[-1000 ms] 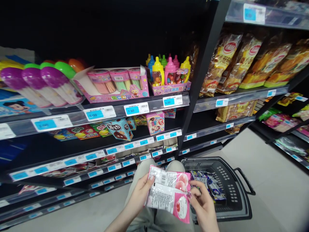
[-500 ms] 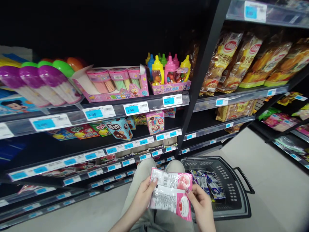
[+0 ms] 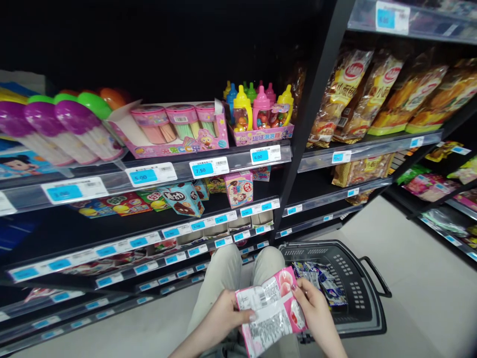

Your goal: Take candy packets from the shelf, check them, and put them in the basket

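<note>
A pink and white candy bag is held over my lap, its printed back with a barcode facing up. My left hand grips its left edge, thumb lying across the front. At the upper right side of the bag, my right hand pinches the edge between thumb and fingers. The bag is tilted, its right end higher than its left. Just right of my knees stands a dark grey shopping basket with several blue and white packets inside.
Black shelves rise in front, with price tags along their edges. Baby-bottle candies, pink tubs of sticks and purple-topped tubes stand on the upper shelf. Bagged bread is at the right. The basket's handle sticks out over the floor.
The candy bag has turned counterclockwise and sunk slightly, its right end now raised. My left hand has shifted lower with its thumb further over the bag. Both hands still hold it.
</note>
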`<state>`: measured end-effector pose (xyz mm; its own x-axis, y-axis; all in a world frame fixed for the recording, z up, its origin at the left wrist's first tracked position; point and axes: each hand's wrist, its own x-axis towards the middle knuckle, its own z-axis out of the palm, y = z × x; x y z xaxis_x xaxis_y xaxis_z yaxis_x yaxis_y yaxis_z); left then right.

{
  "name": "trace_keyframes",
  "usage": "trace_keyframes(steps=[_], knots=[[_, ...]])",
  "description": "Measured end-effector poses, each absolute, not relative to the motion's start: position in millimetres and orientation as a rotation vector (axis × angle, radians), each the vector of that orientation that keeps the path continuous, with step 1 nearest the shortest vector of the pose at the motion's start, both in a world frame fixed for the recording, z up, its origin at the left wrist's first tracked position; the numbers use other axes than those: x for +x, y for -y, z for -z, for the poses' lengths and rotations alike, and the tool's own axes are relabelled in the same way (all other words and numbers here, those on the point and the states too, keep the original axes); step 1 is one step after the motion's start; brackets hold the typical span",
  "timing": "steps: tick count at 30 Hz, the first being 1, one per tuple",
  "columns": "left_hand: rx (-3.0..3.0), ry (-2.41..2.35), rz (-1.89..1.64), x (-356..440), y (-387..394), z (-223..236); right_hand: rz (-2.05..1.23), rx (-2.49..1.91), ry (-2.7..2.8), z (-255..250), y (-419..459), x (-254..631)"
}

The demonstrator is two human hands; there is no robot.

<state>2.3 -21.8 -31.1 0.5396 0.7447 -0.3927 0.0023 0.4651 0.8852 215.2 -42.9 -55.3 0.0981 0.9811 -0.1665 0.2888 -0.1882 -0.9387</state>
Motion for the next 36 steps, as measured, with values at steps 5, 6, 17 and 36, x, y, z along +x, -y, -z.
trace_keyframes(steps=[5,6,17,36], knots=[[0.956,-0.949,-0.599,5.5,27.8,43.8,-0.852,-1.771,1.367,52.4,37.3,207.4],[0.943,-0.951,-0.612,5.6,29.0,46.1,-0.828,-1.783,1.383,51.2,35.9,206.7],[0.876,-0.927,-0.542,3.5,35.1,48.2,-0.970,-1.665,1.352,42.2,27.8,212.4],[0.355,-0.394,-0.447,34.7,31.6,42.1,-0.754,-0.751,2.221,-68.1,23.5,237.8]])
